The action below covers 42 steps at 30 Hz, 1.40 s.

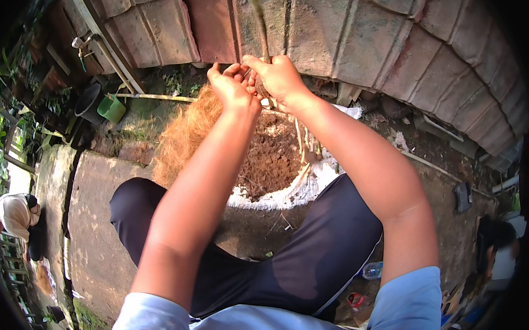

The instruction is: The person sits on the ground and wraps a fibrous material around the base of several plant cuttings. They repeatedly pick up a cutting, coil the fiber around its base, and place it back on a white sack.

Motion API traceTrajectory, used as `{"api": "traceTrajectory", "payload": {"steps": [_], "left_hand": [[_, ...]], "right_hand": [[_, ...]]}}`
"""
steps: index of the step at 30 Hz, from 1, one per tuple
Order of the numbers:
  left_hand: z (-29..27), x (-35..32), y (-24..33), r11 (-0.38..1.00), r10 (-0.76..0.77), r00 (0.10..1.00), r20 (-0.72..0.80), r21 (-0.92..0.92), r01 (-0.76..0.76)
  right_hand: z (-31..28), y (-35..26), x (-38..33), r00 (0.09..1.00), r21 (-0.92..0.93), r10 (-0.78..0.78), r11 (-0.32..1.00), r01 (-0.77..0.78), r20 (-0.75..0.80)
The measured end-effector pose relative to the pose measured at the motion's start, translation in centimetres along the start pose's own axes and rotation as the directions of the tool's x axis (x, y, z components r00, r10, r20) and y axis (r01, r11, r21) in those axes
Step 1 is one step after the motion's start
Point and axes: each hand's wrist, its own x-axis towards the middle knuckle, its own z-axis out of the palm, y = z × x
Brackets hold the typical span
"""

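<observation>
My right hand is closed round the lower end of a thin greenish-brown plant stem, which rises past the top of the view. Just below the grip is a small brown clump, partly hidden by fingers. Cupped beside it, my left hand has its fingers curled towards the clump; what they hold, if anything, is hidden. Under my hands a white sack holds loose brown soil. Several pale sticks or roots lie at its right side. A heap of orange-brown coconut fibre lies left of the soil.
A tiled roof edge spans the far side. At left are a green bucket, a dark bucket and a tap. A plastic bottle lies by my right knee. Another person bends at far left.
</observation>
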Motion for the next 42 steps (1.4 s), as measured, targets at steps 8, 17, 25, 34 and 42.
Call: {"api": "traceTrajectory", "payload": {"steps": [8, 17, 25, 34, 42], "left_hand": [[-2.7, -3.3, -2.7, 0.966, 0.007, 0.995, 0.101, -0.259, 0.02], [-5.1, -5.7, -0.7, 0.936, 0.003, 0.99, 0.141, -0.348, 0.046], [-6.6, -5.0, -1.2, 0.94, 0.022, 0.998, -0.058, -0.339, -0.041], [-7.7, -4.5, -1.1, 0.971, 0.028, 0.995, -0.093, -0.235, -0.049], [-7.1, -4.3, -0.4, 0.908, -0.047, 0.999, 0.013, -0.417, 0.048]], "right_hand": [[0.9, -0.2, -2.4, 0.972, 0.311, 0.158, 0.927, -0.207, 0.175], [4.6, 0.2, -4.8, 0.984, 0.37, 0.076, 0.92, -0.132, 0.163], [5.9, 2.3, -5.0, 0.972, 0.392, 0.199, 0.89, -0.234, 0.129], [6.9, 3.9, -5.6, 0.973, 0.43, 0.22, 0.873, -0.228, 0.071], [6.4, 3.8, -3.7, 0.977, 0.52, 0.135, 0.83, -0.203, 0.167]]}}
